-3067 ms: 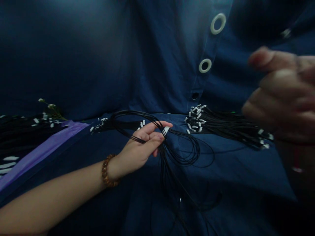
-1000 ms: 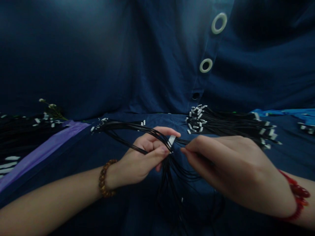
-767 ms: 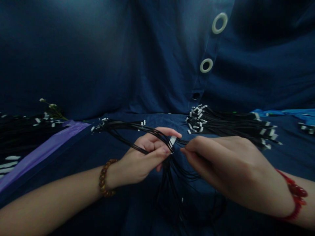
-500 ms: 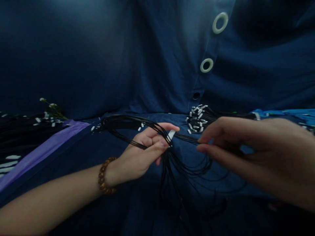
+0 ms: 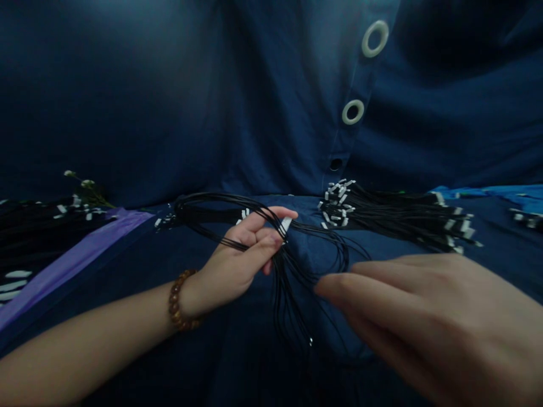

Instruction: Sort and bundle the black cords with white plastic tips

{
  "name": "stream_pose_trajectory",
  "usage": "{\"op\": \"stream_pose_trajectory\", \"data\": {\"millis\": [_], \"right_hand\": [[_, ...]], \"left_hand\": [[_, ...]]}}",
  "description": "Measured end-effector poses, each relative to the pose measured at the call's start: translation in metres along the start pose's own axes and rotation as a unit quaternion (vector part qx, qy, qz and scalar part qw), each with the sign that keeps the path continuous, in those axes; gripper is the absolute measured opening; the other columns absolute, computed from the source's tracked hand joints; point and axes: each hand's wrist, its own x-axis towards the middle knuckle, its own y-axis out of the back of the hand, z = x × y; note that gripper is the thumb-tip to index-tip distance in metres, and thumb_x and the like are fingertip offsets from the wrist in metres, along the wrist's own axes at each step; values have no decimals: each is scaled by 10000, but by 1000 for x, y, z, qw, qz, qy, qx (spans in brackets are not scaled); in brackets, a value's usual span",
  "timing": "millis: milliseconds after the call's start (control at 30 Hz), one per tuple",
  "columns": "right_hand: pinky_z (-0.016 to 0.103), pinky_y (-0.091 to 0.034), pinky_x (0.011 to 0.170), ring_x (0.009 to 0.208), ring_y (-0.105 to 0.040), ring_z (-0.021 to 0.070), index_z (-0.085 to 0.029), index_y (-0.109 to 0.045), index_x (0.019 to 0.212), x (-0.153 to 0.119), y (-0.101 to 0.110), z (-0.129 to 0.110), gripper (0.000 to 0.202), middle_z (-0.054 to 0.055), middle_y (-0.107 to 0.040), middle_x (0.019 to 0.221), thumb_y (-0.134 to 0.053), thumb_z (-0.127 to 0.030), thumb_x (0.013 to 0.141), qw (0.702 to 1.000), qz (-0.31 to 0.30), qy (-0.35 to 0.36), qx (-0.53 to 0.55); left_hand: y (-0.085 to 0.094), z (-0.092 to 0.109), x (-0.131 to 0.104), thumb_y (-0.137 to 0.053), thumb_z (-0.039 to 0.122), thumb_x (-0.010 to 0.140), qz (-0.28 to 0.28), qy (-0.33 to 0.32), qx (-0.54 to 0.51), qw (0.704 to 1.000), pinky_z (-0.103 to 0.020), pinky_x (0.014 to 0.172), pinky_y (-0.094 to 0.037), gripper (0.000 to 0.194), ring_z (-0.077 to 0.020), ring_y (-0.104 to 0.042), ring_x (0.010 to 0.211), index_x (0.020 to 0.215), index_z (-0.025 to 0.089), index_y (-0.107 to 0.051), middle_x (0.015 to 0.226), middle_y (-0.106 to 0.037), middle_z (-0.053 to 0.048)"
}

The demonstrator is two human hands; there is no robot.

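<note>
Across the whole scene I see a dark blue cloth (image 5: 139, 113), draped up at the far side and spread flat under my hands. On it at far right lies a pile of cords (image 5: 403, 217), black with small white tags at the ends, well apart from my grip. Nearer the middle, my left hand (image 5: 237, 260) has its fingers closed on a bundle of black cords (image 5: 292, 271), thumb and forefinger pinching at a white tag (image 5: 285, 225); the loops sag down toward me and trail left across the cloth. My right hand (image 5: 436, 322) hovers near at right, fingers loosely extended and holding nothing, its fingertips just beside the hanging loops. I judge these cords light, limp and quick to tangle, so the stiff tag or the gathered neck of the bundle is the place to take hold, not a loose strand.
</note>
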Motion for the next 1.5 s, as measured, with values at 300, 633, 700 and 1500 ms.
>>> {"op": "stream_pose_trajectory", "data": {"millis": [300,633,700,1500], "right_hand": [[245,-326,514,549,-520,116,-185,-547,857,18,-12,5,109,-14,-531,637,-444,-157,839,995,-69,-7,67],[259,-319,542,593,-544,127,-179,-569,866,20,-20,5,151,-5,-561,679,-418,-193,866,995,-67,-28,70],[255,-326,556,604,-536,124,-171,-567,851,21,-23,6,153,-2,-562,698,-417,-196,871,994,-51,-30,93],[139,-339,574,587,-493,40,-182,-592,768,33,-43,13,49,-71,-557,654,-596,-201,813,957,3,-53,286]], "left_hand": [[-2,5,0,-521,252,835,-14,1,32,999,-153,426,-284,255,-48,-386,465,1088,244,-551,552,-426,59],[-2,5,-1,-499,275,848,-20,5,58,998,-156,428,-292,257,-47,-393,460,1102,246,-527,567,-435,63],[-2,5,-1,-493,266,854,-22,3,59,998,-147,440,-298,250,-40,-396,467,1102,255,-522,570,-427,68],[-1,5,-2,-481,259,842,29,-57,228,972,-181,455,-359,204,-43,-457,510,988,180,-600,1102,-574,-54]]}}
